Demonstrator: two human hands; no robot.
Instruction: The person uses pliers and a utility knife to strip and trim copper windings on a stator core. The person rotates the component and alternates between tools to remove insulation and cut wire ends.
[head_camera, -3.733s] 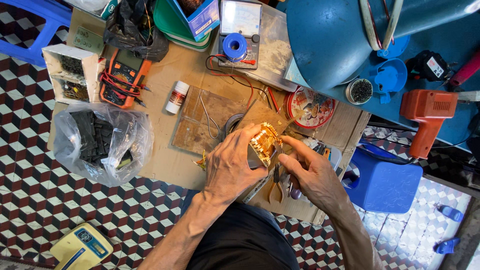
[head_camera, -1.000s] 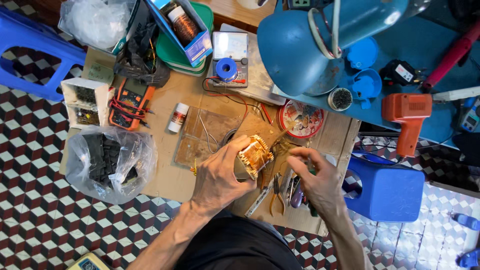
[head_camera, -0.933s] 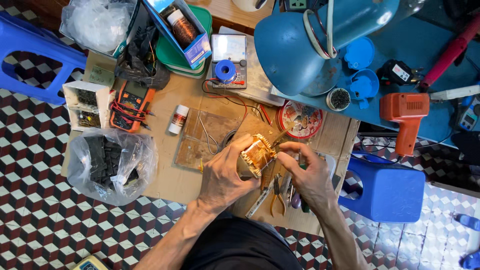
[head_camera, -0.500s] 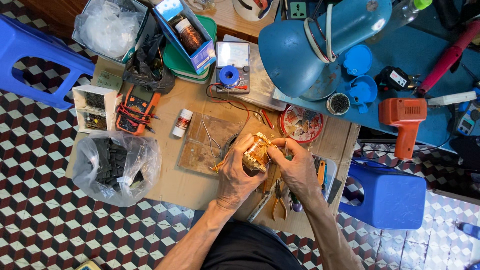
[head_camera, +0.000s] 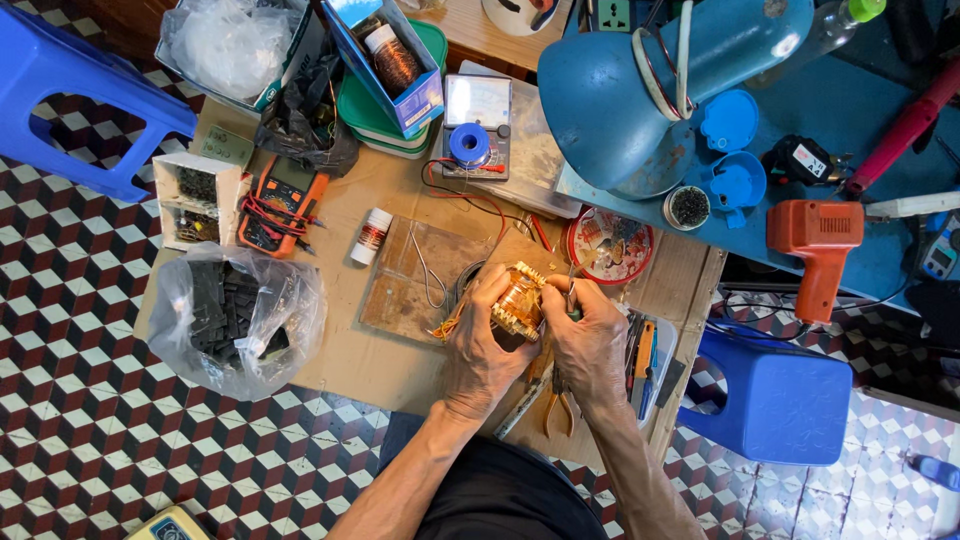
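Copper-wound transformer coil (head_camera: 518, 305) is sitting clasped in your left hand (head_camera: 480, 345) above the cardboard-covered bench (head_camera: 340, 350). Your right hand (head_camera: 590, 335) is pinching a thin metal tool (head_camera: 571, 296) against it, beside the pliers (head_camera: 555, 400).

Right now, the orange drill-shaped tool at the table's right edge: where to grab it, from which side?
Take the orange tool by its handle, the narrower leg pointing down toward the blue stool. Come from the stool side: the handle end looks free there, while its boxy body lies against clutter on the blue surface. Both hands are busy on the coil.

Both hands (head_camera: 535, 335) grip copper-wound coil (head_camera: 518, 305); right perhaps pinching wire.
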